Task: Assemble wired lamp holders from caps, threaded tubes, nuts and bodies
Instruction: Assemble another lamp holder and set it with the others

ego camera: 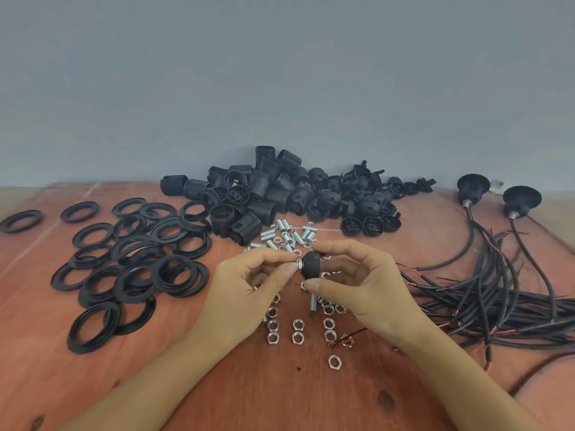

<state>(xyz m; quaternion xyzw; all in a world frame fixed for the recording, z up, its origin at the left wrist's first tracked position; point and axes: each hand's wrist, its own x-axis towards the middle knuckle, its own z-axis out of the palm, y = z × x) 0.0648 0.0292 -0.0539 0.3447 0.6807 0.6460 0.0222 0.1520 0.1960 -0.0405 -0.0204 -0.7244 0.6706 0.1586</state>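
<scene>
Head view: over the wooden table (280,399), between the piles of tubes (289,234) and nuts (298,329), the right hand (367,290) grips a cap (312,265) between thumb and forefinger. The cap is a black, smooth dome lying sideways with its narrow end to the left. The left hand (245,290) pinches a silvery metal piece (299,264) at that end. Fingers hide most of it, so whether it is a nut or a tube cannot be told.

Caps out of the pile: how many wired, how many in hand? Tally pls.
Wired caps, standing far right: 2
Cap held in right hand, left hand pinching the nut at its end: 1
Total: 3
</scene>
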